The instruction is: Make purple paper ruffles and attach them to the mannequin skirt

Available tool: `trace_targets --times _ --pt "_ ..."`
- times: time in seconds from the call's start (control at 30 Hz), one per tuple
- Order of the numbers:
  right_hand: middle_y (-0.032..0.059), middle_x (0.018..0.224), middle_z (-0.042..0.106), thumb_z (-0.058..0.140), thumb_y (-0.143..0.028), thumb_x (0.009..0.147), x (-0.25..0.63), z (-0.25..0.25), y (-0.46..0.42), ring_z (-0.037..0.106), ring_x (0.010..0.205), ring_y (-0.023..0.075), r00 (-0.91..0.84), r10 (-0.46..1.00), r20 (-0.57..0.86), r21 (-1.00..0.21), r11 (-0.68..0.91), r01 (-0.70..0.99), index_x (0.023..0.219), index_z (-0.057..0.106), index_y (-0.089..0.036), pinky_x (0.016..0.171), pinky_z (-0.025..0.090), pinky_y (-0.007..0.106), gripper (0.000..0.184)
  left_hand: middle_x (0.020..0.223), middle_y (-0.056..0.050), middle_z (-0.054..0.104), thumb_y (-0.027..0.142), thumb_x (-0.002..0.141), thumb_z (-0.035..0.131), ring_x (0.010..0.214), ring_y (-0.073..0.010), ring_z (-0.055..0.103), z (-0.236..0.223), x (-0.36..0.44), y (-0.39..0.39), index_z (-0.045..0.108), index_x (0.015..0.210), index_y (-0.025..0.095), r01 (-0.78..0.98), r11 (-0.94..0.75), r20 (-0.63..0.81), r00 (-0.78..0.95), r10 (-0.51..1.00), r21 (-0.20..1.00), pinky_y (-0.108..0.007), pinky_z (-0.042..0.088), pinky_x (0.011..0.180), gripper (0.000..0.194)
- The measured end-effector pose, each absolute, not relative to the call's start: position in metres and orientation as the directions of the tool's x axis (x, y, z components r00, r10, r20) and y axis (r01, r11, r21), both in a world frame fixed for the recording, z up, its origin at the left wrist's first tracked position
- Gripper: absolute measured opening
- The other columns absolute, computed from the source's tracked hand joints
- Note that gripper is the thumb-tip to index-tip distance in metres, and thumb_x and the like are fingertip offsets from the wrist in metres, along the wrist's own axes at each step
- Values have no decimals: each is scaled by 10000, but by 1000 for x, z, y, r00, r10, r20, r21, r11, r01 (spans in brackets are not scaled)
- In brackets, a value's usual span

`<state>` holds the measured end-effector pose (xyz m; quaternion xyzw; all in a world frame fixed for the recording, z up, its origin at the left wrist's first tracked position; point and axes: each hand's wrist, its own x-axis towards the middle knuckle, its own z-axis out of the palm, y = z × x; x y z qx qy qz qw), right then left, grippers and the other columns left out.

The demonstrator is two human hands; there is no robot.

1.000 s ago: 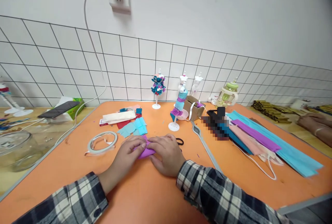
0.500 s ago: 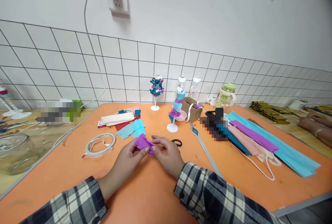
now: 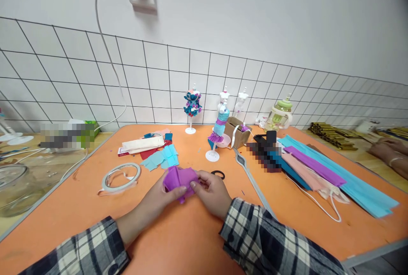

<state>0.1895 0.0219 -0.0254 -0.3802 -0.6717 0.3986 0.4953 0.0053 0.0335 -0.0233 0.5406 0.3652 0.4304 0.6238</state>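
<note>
A piece of purple crepe paper [image 3: 180, 180] is spread between both hands above the orange table. My left hand [image 3: 159, 192] grips its left side, the thumb lying across the front and the other fingers hidden behind. On the right edge, my right hand [image 3: 212, 190] pinches the paper between thumb and fingers. Just beyond the right hand lie scissors, of which a black handle loop [image 3: 218, 174] shows. Cut light-blue paper pieces [image 3: 162, 157] lie past the left hand. A small dress form [image 3: 219, 124] wrapped in blue and purple paper stands farther back.
A roll of double-sided tape [image 3: 121, 177] lies at left. Behind stand a flower-covered dress form [image 3: 192, 105], a cardboard box [image 3: 237, 132] and a green-lidded bottle [image 3: 280, 113]. Folded crepe paper strips [image 3: 338, 173] lie at right. Another person's hands [image 3: 389, 151] rest at far right.
The purple paper, bunched to a point before, is now opened into a wider sheet between my hands. My right hand has moved slightly right. The view has shifted a little.
</note>
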Motion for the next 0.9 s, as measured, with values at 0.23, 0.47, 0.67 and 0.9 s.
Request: trace_targets --times 0.23,0.47,0.67,0.9 --pt "28 836 687 518 -329 902 202 -25 32 622 678 138 -86 938 336 -919 346 189 1010 679 -173 608 518 241 249 885 -51 768 226 706 781 741 -216 699 -23 0 38 689 1058 156 -136 163 -114 306 945 977 -316 545 707 370" --pt "4 748 627 466 -327 944 207 -29 44 546 555 120 -182 956 228 -863 285 416 1090 656 -144 521 481 235 302 757 -32 742 165 784 761 683 -188 705 -1 2 28 714 929 164 -302 293 -188 332 924 907 -278 573 701 152" --pt "118 1138 643 460 -184 964 242 -14 52 537 1120 245 -180 947 268 -583 308 752 1140 698 -157 996 409 382 297 845 -103 773 68 867 659 713 -207 751 12 -5 30 708 1031 118 -418 301 -259 157 953 857 -299 635 696 178" --pt "154 1054 643 545 -191 923 253 0 44 551 1082 303 -211 974 77 -246 224 943 1044 745 -149 886 421 402 238 680 -74 728 89 953 532 474 -161 681 23 -22 27 701 926 109 -545 284 -309 47 950 789 -232 597 457 172"
